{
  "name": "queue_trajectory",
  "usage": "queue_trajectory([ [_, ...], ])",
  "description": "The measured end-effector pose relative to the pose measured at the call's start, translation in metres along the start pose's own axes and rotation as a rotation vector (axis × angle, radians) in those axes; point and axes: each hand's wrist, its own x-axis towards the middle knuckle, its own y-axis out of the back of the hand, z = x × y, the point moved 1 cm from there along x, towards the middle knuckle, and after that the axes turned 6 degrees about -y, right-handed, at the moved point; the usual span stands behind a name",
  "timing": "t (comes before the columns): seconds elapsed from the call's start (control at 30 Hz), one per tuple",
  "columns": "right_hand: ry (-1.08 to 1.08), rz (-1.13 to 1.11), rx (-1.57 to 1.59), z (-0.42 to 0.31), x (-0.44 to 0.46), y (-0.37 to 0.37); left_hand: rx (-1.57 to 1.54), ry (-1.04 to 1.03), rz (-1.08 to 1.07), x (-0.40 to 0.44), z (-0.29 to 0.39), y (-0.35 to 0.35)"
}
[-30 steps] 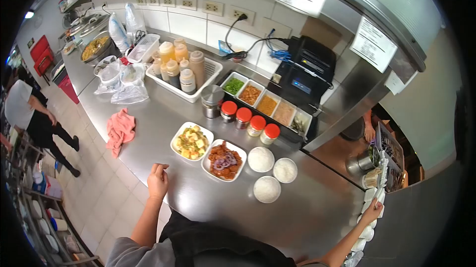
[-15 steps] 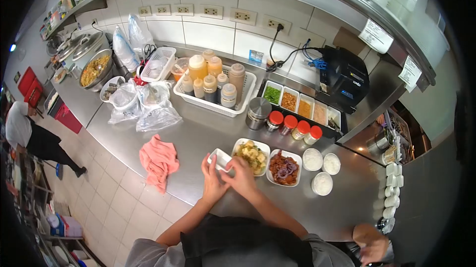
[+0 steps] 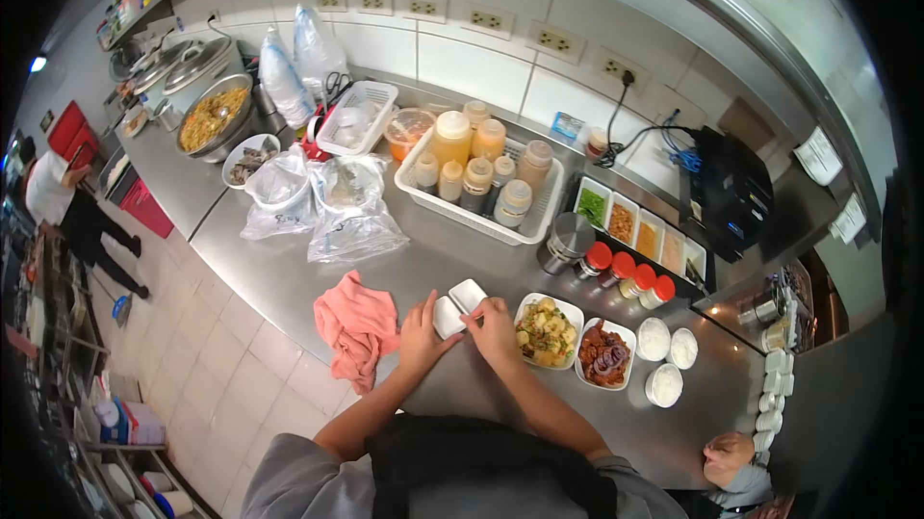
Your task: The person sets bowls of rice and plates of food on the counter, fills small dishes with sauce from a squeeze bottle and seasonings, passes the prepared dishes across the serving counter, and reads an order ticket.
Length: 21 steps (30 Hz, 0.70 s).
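Note:
Two small white rectangular dishes sit side by side between my hands over the steel counter. My left hand (image 3: 421, 338) has its fingers around the left dish (image 3: 448, 319). The right dish (image 3: 469, 295) is gripped at its near edge by my right hand (image 3: 495, 334). Both dishes look bare inside. Just right of my right hand stands a white bowl of chunky, pale yellow food with green bits (image 3: 547, 331). Beside it is a white bowl of dark glazed food topped with purple onion rings (image 3: 604, 355). A crumpled pink cloth (image 3: 356, 326) lies left of my left hand.
Behind are a white basket of sauce bottles (image 3: 472, 216), red-lidded jars (image 3: 626, 273), a topping tray (image 3: 640, 230) and plastic bags (image 3: 351, 211). Rice cups (image 3: 664, 385) stand to the right. Another person's hand (image 3: 729, 456) rests at the lower right; someone stands far left (image 3: 72, 201).
The white dish between my hands now shows as two, held side by side. My hands have moved closer to the pink cloth. The other person's hand at right is now on the counter edge.

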Motion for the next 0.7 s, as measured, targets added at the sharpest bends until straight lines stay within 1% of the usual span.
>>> queue_trajectory([
  [0.1,-0.094,-0.121,-0.118,-0.001,0.009,-0.008,0.028,-0.060,-0.019,0.008,-0.005,0.000],
  [0.13,-0.124,-0.170,-0.160,0.001,0.010,-0.010,0.083,-0.052,0.027,0.016,0.001,0.010],
  [0.23,0.070,-0.032,-0.256,0.006,-0.002,-0.014,0.221,0.049,0.197,0.050,-0.042,0.036],
  [0.3,0.109,-0.088,-0.227,-0.002,-0.006,-0.006,0.544,0.063,0.283,0.072,-0.089,0.055],
  [0.37,0.130,-0.136,-0.205,-0.007,-0.012,0.002,0.466,0.292,0.015,0.074,-0.131,0.062],
  [0.4,0.131,-0.153,-0.197,-0.007,-0.015,0.004,0.422,0.402,-0.117,0.078,-0.131,0.069],
  [0.5,0.118,-0.161,-0.164,-0.010,-0.022,0.012,0.314,0.391,-0.279,0.064,-0.110,0.079],
  [0.6,0.145,-0.155,-0.100,-0.011,-0.031,0.019,0.480,0.322,-0.223,0.045,-0.114,0.065],
  [0.7,0.174,-0.159,-0.069,-0.019,-0.034,0.026,0.507,0.334,-0.214,0.042,-0.116,0.062],
])
